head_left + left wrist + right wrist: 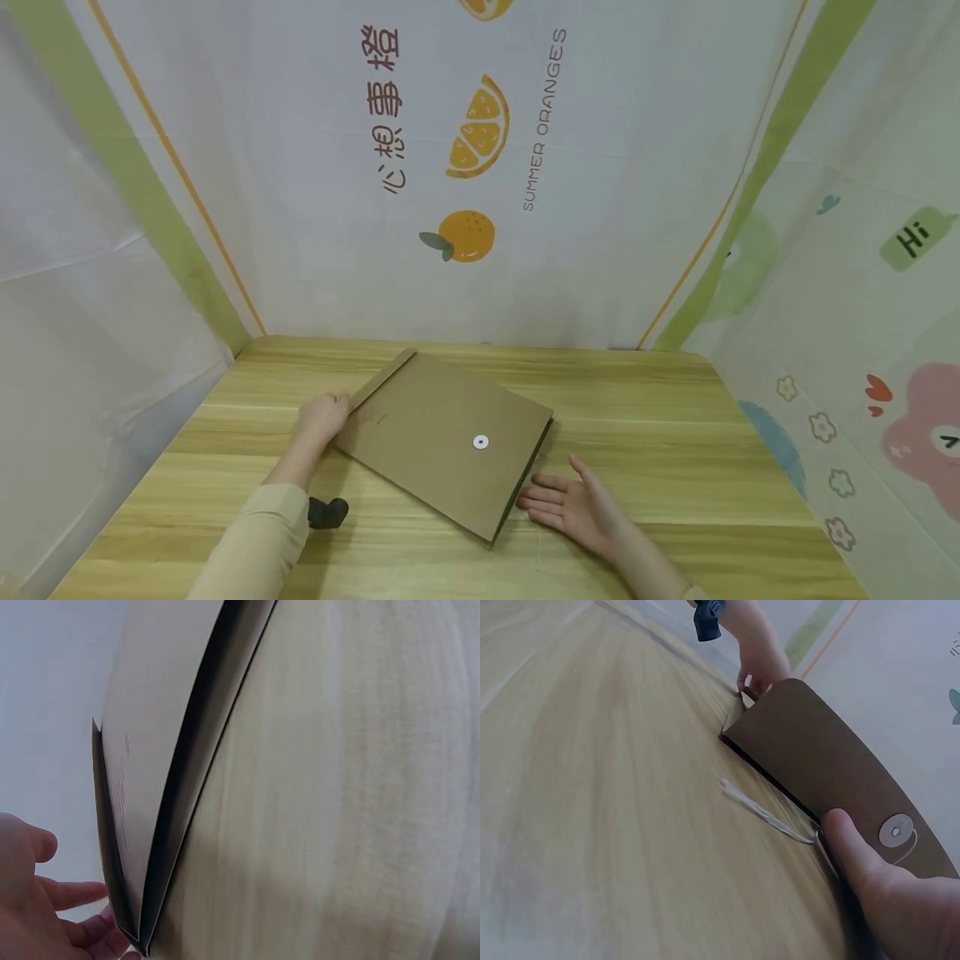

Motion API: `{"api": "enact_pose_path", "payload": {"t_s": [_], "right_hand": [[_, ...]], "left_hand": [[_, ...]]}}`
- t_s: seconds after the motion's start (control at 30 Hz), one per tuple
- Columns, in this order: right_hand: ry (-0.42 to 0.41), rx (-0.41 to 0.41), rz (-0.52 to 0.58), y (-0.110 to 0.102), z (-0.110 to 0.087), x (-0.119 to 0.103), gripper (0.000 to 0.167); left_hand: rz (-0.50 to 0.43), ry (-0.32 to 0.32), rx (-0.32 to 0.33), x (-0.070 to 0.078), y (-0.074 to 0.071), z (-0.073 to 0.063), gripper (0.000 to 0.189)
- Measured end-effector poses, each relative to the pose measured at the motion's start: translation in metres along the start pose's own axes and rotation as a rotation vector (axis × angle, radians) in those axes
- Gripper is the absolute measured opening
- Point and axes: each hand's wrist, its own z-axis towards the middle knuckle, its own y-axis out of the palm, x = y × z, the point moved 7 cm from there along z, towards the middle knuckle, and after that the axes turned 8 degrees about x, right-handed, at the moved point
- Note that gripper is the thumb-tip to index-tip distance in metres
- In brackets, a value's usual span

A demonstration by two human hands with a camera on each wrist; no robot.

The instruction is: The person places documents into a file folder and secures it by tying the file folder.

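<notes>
A brown paper document envelope lies slantwise on the table, its white button facing up. My left hand is at its left end, beside the narrow folded strip. In the left wrist view, fingertips touch the envelope's corner from outside while the thumb stands away from it. At the opposite end, my right hand has straight fingers along the dark open side. The right wrist view shows the right thumb over the envelope's edge, near a loose white string.
The wood-grain table reaches back to a white cloth printed with oranges. Cloth hangs at both sides too. A small black device shows beside my left wrist.
</notes>
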Motion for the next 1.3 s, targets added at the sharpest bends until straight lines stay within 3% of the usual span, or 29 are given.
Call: {"api": "enact_pose_path", "payload": {"t_s": [0.2, 0.37, 0.53, 0.67, 0.87, 0.97, 1.07, 1.2, 1.3], "right_hand": [[-0.007, 0.024, -0.015, -0.007, -0.001, -0.001, 0.080], [-0.017, 0.045, -0.027, -0.009, -0.002, -0.001, 0.076], [-0.037, 0.086, -0.055, -0.008, -0.002, -0.006, 0.071], [-0.068, 0.124, -0.079, -0.009, -0.002, -0.015, 0.067], [-0.123, 0.111, -0.099, -0.005, -0.004, -0.027, 0.061], [-0.164, 0.113, -0.083, -0.004, -0.007, -0.030, 0.045], [-0.195, 0.173, -0.020, -0.004, -0.011, -0.033, 0.029], [-0.261, 0.239, 0.003, -0.001, -0.018, -0.040, 0.054], [-0.359, 0.203, 0.015, 0.004, -0.021, -0.051, 0.062]], "left_hand": [[-0.084, -0.047, -0.007, -0.014, 0.001, -0.001, 0.040], [-0.146, -0.066, -0.027, -0.020, -0.001, -0.005, 0.041], [-0.210, -0.078, -0.042, -0.017, -0.002, -0.009, 0.045], [-0.324, -0.100, -0.068, -0.014, 0.003, -0.015, 0.041], [-0.469, -0.152, -0.129, -0.011, 0.012, -0.030, 0.045], [-0.544, -0.167, -0.129, -0.007, 0.015, -0.036, 0.048], [-0.613, -0.170, -0.118, 0.000, 0.020, -0.040, 0.047], [-0.707, -0.156, -0.103, 0.010, 0.028, -0.045, 0.037], [-0.786, -0.125, -0.095, 0.019, 0.034, -0.048, 0.030]]}}
